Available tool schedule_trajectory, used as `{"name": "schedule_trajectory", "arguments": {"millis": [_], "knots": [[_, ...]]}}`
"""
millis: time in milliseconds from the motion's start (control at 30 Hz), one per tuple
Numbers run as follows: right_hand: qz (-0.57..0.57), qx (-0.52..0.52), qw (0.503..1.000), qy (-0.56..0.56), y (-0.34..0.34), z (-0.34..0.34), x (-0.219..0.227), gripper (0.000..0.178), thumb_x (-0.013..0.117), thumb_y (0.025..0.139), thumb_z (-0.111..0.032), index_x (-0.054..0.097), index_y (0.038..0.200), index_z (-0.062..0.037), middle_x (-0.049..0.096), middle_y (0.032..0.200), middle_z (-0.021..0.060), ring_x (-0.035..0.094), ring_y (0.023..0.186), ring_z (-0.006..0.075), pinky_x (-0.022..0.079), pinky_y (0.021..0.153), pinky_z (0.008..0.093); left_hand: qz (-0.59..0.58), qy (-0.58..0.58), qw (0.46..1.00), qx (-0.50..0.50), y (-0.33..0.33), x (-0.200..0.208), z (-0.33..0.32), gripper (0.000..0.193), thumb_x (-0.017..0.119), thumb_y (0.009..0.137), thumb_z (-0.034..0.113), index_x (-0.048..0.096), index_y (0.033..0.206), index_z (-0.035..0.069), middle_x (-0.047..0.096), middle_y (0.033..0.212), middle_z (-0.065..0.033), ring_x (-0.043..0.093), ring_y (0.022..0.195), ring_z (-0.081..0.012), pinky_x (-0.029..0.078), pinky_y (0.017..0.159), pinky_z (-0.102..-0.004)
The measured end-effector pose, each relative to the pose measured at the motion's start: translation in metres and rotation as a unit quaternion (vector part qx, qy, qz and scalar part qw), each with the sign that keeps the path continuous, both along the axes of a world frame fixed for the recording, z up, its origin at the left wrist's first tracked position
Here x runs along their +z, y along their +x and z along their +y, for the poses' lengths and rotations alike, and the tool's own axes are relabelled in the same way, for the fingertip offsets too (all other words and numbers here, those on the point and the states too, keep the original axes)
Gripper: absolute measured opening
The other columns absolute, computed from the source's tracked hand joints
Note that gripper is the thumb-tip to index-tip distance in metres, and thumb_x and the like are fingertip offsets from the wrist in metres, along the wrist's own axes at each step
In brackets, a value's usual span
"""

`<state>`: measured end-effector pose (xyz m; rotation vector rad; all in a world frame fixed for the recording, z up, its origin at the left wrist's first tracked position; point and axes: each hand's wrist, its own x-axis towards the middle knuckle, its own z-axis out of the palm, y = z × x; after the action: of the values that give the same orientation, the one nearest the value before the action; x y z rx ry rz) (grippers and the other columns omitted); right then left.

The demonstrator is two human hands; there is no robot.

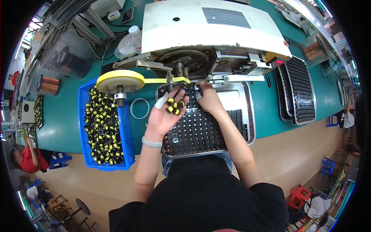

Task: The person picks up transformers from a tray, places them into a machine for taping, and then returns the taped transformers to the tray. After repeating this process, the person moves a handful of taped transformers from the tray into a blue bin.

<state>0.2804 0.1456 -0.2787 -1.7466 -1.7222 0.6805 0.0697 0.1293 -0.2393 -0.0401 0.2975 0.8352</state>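
Yellow-banded black parts [176, 106] fill the left hand [164, 119], grip cupped upward, presumably against spilling; right hand's [210, 99] over the metal tray [252, 120], grip impossible to tell!

Beyond my right hand [208, 98], the grey label [226, 18] on the white machine [174, 33] bears small print I cannot read.

Your left hand [164, 116] lies palm up, fingers half curled into a loose cup, its white-covered thumb [161, 101] at the left. Behind this grip, a pale band [152, 142] circles your wrist and your left forearm [147, 172] runs back. Close at its right, your right hand [209, 99] reaches back-up, fingertips unclear, your right forearm [237, 149] slanting back rightward.
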Motion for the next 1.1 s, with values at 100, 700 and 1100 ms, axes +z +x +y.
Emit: {"name": "schedule_trajectory", "arguments": {"millis": [100, 700, 1100], "knots": [[0.018, 0.005, 1.000, -0.010, 0.000, 0.000, 0.001, 0.051, 0.058, 0.069, 0.004, 0.055, 0.120, 0.0011, 0.061, 0.106, 0.0266, 0.057, 0.104, 0.0422, 0.045, 0.091, 0.0430, 0.008, -0.009, 1.000, 0.001, 0.016, 0.007, 0.012, 0.043, 0.046, 0.100, 0.028, 0.046, 0.138, 0.007, 0.051, 0.138, -0.0142, 0.047, 0.128, -0.0340, 0.046, 0.099, -0.0464], [-0.057, -0.085, 0.994, -0.040, 0.000, -0.002, -0.007, 0.044, 0.067, 0.075, -0.006, 0.056, 0.116, 0.0022, 0.061, 0.108, 0.0268, 0.060, 0.100, 0.0438, 0.049, 0.088, 0.0456, -0.106, -0.084, 0.986, -0.093, 0.022, 0.014, -0.019, 0.029, 0.053, 0.099, 0.026, 0.053, 0.124, 0.011, 0.060, 0.107, -0.0032, 0.056, 0.099, -0.0188, 0.050, 0.075, -0.0328], [0.084, 0.002, 0.973, 0.215, -0.044, -0.040, 0.054, 0.039, 0.070, 0.079, 0.001, 0.057, 0.115, -0.0028, 0.057, 0.096, 0.0105, 0.053, 0.065, 0.0201, 0.046, 0.058, 0.0297, 0.632, 0.168, 0.639, 0.405, -0.129, 0.084, -0.112, 0.026, 0.046, 0.100, 0.011, 0.050, 0.126, 0.007, 0.057, 0.114, -0.0071, 0.057, 0.101, -0.0154, 0.049, 0.078, -0.0265]]}}
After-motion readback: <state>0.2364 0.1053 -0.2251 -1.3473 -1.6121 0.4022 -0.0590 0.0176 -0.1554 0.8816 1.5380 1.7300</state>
